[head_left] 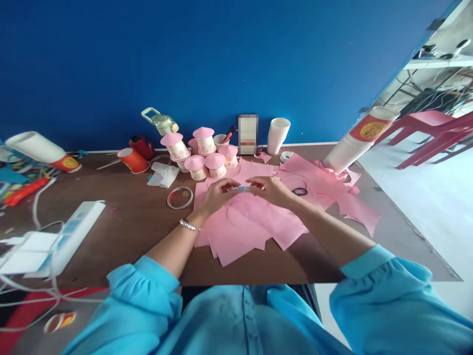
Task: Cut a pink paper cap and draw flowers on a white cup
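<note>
My left hand [218, 195] and my right hand [271, 190] meet over a pile of pink paper sheets [247, 227] on the brown table [129, 222]. Between their fingertips they pinch a small thin bluish object [242, 188]; what it is cannot be made out. A silver bracelet [187, 225] sits on my left wrist. Both sleeves are bright blue. A tape ring [180, 197] lies just left of my left hand.
Several pink-capped paper cup mushrooms [205, 155] stand behind the paper. A white cup [277, 134], a cup stack [354, 140], red cups [133, 159], a black ring [300, 191] and a white power strip [70, 234] with cables surround. A blue wall stands behind.
</note>
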A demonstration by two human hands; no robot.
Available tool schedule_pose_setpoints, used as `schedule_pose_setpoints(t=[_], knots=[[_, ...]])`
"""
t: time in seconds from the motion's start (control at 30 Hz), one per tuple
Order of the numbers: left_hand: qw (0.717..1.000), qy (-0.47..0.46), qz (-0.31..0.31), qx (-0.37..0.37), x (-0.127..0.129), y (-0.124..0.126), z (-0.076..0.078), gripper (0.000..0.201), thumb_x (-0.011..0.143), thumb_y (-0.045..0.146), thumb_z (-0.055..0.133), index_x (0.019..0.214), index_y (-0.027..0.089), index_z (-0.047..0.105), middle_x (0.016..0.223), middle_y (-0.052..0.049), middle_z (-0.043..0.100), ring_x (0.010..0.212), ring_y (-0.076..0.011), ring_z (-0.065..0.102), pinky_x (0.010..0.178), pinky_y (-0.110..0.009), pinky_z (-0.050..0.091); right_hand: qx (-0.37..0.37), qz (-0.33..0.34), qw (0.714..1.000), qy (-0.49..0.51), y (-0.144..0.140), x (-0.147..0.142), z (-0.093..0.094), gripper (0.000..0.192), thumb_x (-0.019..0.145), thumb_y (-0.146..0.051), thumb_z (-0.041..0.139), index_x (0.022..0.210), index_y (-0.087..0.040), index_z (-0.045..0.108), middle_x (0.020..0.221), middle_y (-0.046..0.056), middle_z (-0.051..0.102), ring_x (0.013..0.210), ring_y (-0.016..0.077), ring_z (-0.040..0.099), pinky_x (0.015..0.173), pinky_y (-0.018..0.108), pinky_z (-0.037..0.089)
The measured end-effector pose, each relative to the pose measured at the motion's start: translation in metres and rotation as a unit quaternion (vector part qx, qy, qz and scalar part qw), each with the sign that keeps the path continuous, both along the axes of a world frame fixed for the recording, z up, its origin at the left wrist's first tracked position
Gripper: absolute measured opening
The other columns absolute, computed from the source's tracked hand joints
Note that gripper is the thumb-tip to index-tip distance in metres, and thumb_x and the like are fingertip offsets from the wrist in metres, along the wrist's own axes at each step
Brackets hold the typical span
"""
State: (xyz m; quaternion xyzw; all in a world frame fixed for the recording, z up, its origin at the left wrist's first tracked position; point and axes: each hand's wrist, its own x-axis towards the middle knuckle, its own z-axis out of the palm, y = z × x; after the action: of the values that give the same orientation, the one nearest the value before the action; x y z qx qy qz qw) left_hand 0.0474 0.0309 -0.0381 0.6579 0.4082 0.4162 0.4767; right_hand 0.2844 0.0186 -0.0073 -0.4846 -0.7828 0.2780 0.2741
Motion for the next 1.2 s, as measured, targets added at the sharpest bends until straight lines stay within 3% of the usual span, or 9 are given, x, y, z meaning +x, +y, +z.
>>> schedule_pose_setpoints(t=[0.1,0.27,0.57,0.73,0.9,1.0,1.07,1.13,1.2], knots=[[0.999,-0.008,-0.025,0.033,-0.001,-0.003,0.0,0.046,0.08,0.056,0.086,0.104,0.017,0.08,0.098,-0.007,0.077,0.058,-0.0087,0.059,0.053,-0.025,0.051,-0.067,-0.006,0.993,0.1,-0.016,-0.002,-0.01,0.034,0.097,-0.046,0.066,0.105,-0.017,0.083,0.078,0.004,0.074,0.063,0.0149,0.063,0.061,0.028,0.049],[0.996,0.007,-0.033,0.087,-0.002,-0.003,-0.001,0.047,0.08,0.058,0.087,0.103,0.017,0.083,0.094,-0.008,0.079,0.059,-0.0102,0.063,0.054,-0.025,0.056,-0.106,-0.061,0.962,0.244,-0.021,0.004,-0.016,0.043,0.087,-0.056,0.074,0.102,-0.016,0.08,0.07,0.001,0.067,0.058,0.013,0.057,0.055,0.028,0.045],[0.995,0.037,-0.01,0.088,-0.003,-0.004,0.007,0.045,0.083,0.057,0.085,0.101,0.016,0.083,0.087,-0.007,0.08,0.065,-0.0139,0.07,0.061,-0.027,0.06,-0.074,-0.08,0.951,0.29,-0.026,0.012,-0.016,0.044,0.087,-0.062,0.076,0.096,-0.019,0.078,0.076,0.0,0.068,0.061,0.0118,0.056,0.058,0.029,0.048],[0.993,0.022,0.073,0.087,-0.017,0.006,0.007,0.042,0.08,0.055,0.086,0.095,0.016,0.08,0.091,-0.007,0.081,0.069,-0.0145,0.07,0.064,-0.027,0.061,-0.063,-0.155,0.889,0.426,-0.017,0.036,-0.009,0.051,0.074,-0.069,0.087,0.089,-0.023,0.071,0.076,0.0,0.062,0.063,0.0121,0.051,0.061,0.03,0.053],[0.957,0.207,0.055,0.196,-0.015,0.012,-0.006,0.018,0.09,0.029,0.072,0.101,0.02,0.082,0.108,-0.008,0.083,0.089,-0.0191,0.074,0.084,-0.032,0.062,-0.164,-0.067,0.847,0.501,-0.021,0.031,-0.008,0.05,0.071,-0.062,0.094,0.083,-0.022,0.066,0.071,-0.003,0.055,0.062,0.011,0.048,0.058,0.027,0.049],[0.939,0.258,0.042,0.225,-0.014,0.012,-0.008,0.029,0.089,0.022,0.07,0.116,0.021,0.08,0.123,-0.009,0.08,0.107,-0.024,0.073,0.103,-0.041,0.059,-0.201,-0.017,0.849,0.488,-0.028,0.018,-0.011,0.047,0.079,-0.062,0.089,0.083,-0.021,0.066,0.07,-0.003,0.053,0.062,0.0105,0.046,0.056,0.026,0.046],[0.931,0.243,0.046,0.269,-0.014,0.008,-0.003,0.039,0.089,0.026,0.072,0.128,0.02,0.074,0.126,-0.011,0.078,0.113,-0.026,0.071,0.107,-0.045,0.057,-0.193,-0.013,0.858,0.475,-0.031,0.013,-0.015,0.047,0.08,-0.062,0.088,0.089,-0.02,0.07,0.071,-0.003,0.053,0.062,0.0104,0.047,0.055,0.026,0.045],[0.925,0.202,0.04,0.319,-0.013,0.0,0.006,0.044,0.094,0.033,0.071,0.135,0.018,0.068,0.121,-0.013,0.077,0.105,-0.024,0.071,0.097,-0.041,0.06,-0.17,-0.024,0.87,0.461,-0.032,0.009,-0.017,0.049,0.08,-0.062,0.088,0.098,-0.019,0.073,0.074,-0.003,0.056,0.064,0.0106,0.049,0.057,0.026,0.047],[0.943,0.158,-0.006,0.292,-0.009,-0.012,0.015,0.049,0.099,0.041,0.067,0.142,0.017,0.061,0.121,-0.013,0.075,0.092,-0.0185,0.07,0.079,-0.031,0.059,-0.146,-0.032,0.884,0.442,-0.033,0.007,-0.019,0.052,0.079,-0.064,0.088,0.103,-0.02,0.073,0.076,-0.003,0.06,0.064,0.0107,0.053,0.058,0.028,0.049]])
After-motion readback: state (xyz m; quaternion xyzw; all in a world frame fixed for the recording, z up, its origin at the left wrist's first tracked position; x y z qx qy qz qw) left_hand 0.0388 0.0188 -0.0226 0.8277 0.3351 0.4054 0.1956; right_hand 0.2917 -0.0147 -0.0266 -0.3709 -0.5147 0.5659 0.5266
